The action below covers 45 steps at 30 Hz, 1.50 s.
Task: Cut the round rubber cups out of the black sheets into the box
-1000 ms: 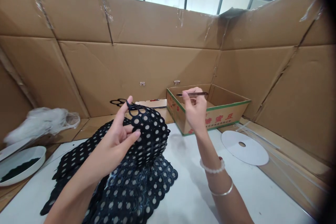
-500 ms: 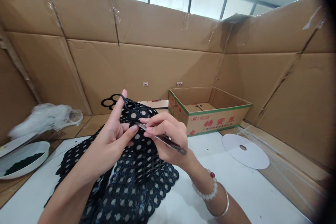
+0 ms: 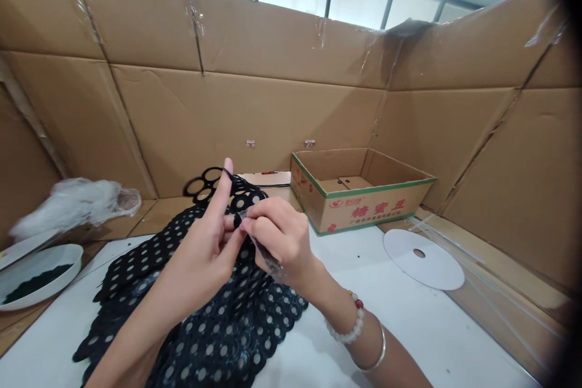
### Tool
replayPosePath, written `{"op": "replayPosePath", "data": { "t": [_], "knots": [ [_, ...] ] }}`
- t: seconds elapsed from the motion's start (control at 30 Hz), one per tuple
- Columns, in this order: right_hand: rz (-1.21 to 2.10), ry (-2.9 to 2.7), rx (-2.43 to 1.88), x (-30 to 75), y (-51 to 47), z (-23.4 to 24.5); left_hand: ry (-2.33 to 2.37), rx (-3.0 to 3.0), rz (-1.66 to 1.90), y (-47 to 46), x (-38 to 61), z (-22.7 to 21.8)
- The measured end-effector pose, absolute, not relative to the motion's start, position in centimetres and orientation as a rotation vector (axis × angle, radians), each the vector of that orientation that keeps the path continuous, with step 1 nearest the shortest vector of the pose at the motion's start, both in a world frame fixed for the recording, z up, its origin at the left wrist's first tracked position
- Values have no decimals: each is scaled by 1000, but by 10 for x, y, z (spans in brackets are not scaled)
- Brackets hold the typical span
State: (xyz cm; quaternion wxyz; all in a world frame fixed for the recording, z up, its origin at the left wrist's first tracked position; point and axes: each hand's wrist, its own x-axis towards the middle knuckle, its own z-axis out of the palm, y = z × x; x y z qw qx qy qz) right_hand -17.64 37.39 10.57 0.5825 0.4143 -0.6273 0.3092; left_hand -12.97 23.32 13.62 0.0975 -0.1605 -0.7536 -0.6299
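Currently, the left hand (image 3: 207, 251) holds part of the black dotted fabric (image 3: 213, 336) between thumb and bent fingers, its index finger raised with black trim looped round it. The right hand (image 3: 284, 239) is closed around a slim, blurred tool (image 3: 269, 259), its upper end right beside the left thumb. Most fabric spreads below both hands on the desk (image 3: 409, 339).

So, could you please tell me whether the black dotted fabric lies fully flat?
Partly lifted: the black dotted fabric rises to the left hand, while its lower part rests on the white tabletop.
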Motion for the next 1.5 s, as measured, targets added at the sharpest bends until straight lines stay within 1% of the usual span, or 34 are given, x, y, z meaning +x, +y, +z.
{"op": "replayPosePath", "data": {
  "t": [0.2,0.3,0.37,0.47,0.53,0.6,0.67,0.73,0.8,0.93,1.03,1.07,1.13,1.17,1.23,1.3,1.37,1.5],
  "knots": [
    [821,-1423,1116,-188,380,101,-2343,-518,-1888,234,-136,136],
    [918,-1379,1122,-184,377,100,-2418,-507,-1832,234,-135,134],
    [1134,-1366,1041,-179,376,105,-2488,-511,-1773,234,-132,132],
    [1606,-1355,813,-179,387,119,-2602,-548,-1697,232,-125,132],
    [1768,-1313,644,-189,407,127,-2663,-577,-1654,230,-123,133],
    [1683,-1273,422,-208,435,130,-2684,-567,-1630,226,-124,135],
    [1424,-1317,123,-231,465,124,-2658,-519,-1663,223,-127,136],
    [1112,-1635,-119,-253,491,113,-2586,-445,-1762,220,-131,137],
    [1051,-1799,-137,-270,506,103,-2482,-350,-1905,220,-134,138],
    [1098,-1835,-5,-275,501,103,-2190,-191,-2206,226,-138,142],
    [1162,-1786,157,-246,472,117,-2016,-131,-2232,233,-141,143],
    [1209,-1765,246,-232,459,122,-1978,-126,-2209,235,-142,143],
    [1420,-1587,605,-204,432,129,-1940,-128,-2168,236,-143,141],
    [1445,-1537,775,-192,420,131,-1936,-139,-2152,236,-143,139],
    [1429,-1445,1070,-175,400,130,-1957,-193,-2085,236,-143,137],
    [1374,-1412,1245,-169,389,126,-2005,-257,-1991,235,-142,135],
    [1299,-1407,1297,-170,386,120,-2045,-287,-1935,235,-142,134],
    [1138,-1411,1270,-176,389,114,-2059,-300,-1925,237,-141,136]
  ]
}}
